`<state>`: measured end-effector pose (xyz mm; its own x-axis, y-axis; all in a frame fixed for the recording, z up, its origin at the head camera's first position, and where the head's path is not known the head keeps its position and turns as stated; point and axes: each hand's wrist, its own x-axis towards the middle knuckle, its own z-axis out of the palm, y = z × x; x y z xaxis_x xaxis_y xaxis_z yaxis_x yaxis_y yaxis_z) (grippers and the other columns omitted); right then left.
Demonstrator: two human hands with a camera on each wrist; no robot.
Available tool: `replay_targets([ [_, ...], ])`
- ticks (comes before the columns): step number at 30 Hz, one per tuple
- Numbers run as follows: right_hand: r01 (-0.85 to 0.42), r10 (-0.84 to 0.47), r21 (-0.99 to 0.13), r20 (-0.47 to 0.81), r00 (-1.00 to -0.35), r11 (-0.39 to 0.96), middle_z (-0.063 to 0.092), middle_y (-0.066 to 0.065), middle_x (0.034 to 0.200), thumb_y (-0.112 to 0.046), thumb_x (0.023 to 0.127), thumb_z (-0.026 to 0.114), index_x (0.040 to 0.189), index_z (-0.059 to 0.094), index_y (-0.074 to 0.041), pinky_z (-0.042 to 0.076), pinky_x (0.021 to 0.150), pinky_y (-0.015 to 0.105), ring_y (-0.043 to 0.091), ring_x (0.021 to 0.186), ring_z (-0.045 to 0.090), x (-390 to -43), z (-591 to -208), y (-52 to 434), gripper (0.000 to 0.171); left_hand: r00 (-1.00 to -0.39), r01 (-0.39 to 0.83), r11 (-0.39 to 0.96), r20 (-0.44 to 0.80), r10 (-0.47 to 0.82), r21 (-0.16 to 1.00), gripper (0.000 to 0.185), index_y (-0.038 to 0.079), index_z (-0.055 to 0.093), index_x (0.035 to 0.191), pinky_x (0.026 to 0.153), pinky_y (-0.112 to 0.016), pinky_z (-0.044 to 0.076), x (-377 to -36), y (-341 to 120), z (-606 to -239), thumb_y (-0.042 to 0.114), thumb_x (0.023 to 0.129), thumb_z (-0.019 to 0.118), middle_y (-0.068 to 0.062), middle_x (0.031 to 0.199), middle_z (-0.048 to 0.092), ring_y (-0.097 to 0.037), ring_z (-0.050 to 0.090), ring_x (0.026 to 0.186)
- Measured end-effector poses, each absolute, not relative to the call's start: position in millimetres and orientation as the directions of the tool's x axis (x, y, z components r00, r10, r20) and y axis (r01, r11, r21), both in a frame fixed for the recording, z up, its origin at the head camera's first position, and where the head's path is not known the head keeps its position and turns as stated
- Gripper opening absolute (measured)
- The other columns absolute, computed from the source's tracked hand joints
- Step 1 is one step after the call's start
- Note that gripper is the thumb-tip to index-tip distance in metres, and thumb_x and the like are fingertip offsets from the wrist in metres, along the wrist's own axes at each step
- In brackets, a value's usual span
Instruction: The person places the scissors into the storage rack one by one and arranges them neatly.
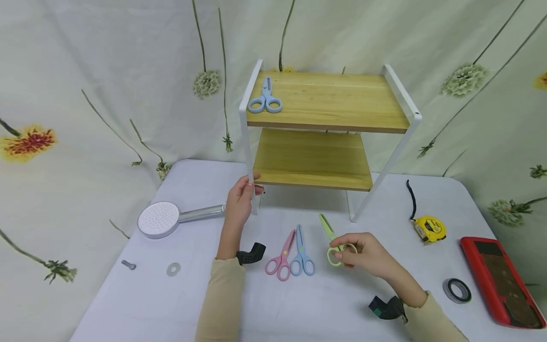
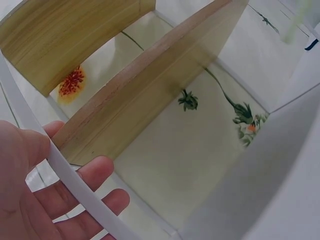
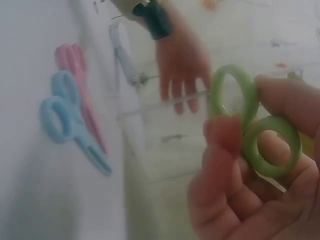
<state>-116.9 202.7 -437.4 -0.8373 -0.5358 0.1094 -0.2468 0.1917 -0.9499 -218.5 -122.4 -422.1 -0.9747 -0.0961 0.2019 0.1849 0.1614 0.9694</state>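
My left hand [image 1: 239, 202] grips the left white leg of a two-tier rack with wooden boards [image 1: 333, 102]. In the left wrist view, thumb and fingers wrap around that white leg [image 2: 67, 175], beside the lower board. Pale green scissors [image 1: 327, 227] are pinched by the handles in my right hand [image 1: 363, 254], blades pointing away toward the rack. From the right wrist, the green handle loops [image 3: 248, 145] show between thumb and fingers. Pink scissors [image 1: 284, 259] and blue scissors [image 1: 301, 254] lie side by side on the table, left of this hand. Another blue pair [image 1: 266, 90] lies on the top board's left end.
A shower head [image 1: 159, 219] lies left of the rack, with a bolt [image 1: 128, 265] and a flat washer [image 1: 173, 269] nearer. At right are a yellow tape measure [image 1: 430, 229], a roll of black tape [image 1: 447, 290] and a red-framed case [image 1: 474, 251]. Flowered cloth hangs behind.
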Motion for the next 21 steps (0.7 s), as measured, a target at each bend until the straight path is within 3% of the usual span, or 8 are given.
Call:
replay_targets([
  [6,-0.512,-0.641,-0.851,0.328,-0.694,0.119,0.059,-0.002,0.083,0.011,0.082,0.074,0.114,0.068,0.007,0.043,0.062,0.027,0.013,0.074,0.048,-127.4,-375.9,194.7,0.033,-0.976,0.174,0.162,0.192,-0.101,0.971,0.032,0.003,0.064,0.131,0.104,-0.047,0.048,-217.5,-123.3,-422.3,0.013,0.109,0.042,-0.029,0.104,0.070,-0.035,0.068,0.102],
  [11,-0.643,-0.639,-0.758,0.439,-0.631,0.114,0.068,-0.013,0.099,0.011,0.079,0.077,0.117,0.069,0.004,0.046,0.068,0.026,0.012,0.081,0.051,-136.0,-320.3,185.5,0.041,-0.974,0.185,0.165,0.203,-0.100,0.969,0.032,0.002,0.064,0.130,0.102,-0.043,0.049,-218.0,-125.0,-422.1,0.012,0.109,0.043,-0.029,0.103,0.070,-0.025,0.068,0.096],
  [14,-0.695,-0.589,-0.708,0.513,-0.625,0.121,0.070,-0.016,0.103,0.006,0.080,0.080,0.117,0.069,0.005,0.045,0.068,0.024,0.010,0.081,0.052,-145.8,-291.7,176.1,0.039,-0.973,0.190,0.166,0.208,-0.098,0.968,0.032,0.001,0.064,0.130,0.102,-0.045,0.049,-218.6,-125.5,-422.8,0.012,0.109,0.042,-0.029,0.102,0.070,-0.021,0.068,0.095],
  [21,-0.702,-0.460,-0.665,0.555,-0.693,0.256,0.063,-0.008,0.084,0.007,0.078,0.080,0.116,0.071,0.006,0.035,0.060,0.023,0.012,0.076,0.048,-178.2,-237.6,154.8,0.038,-0.975,0.187,0.145,0.201,-0.089,0.972,0.032,0.003,0.064,0.131,0.102,-0.045,0.050,-219.1,-123.6,-423.6,0.012,0.109,0.042,-0.028,0.103,0.069,-0.020,0.068,0.094],
])
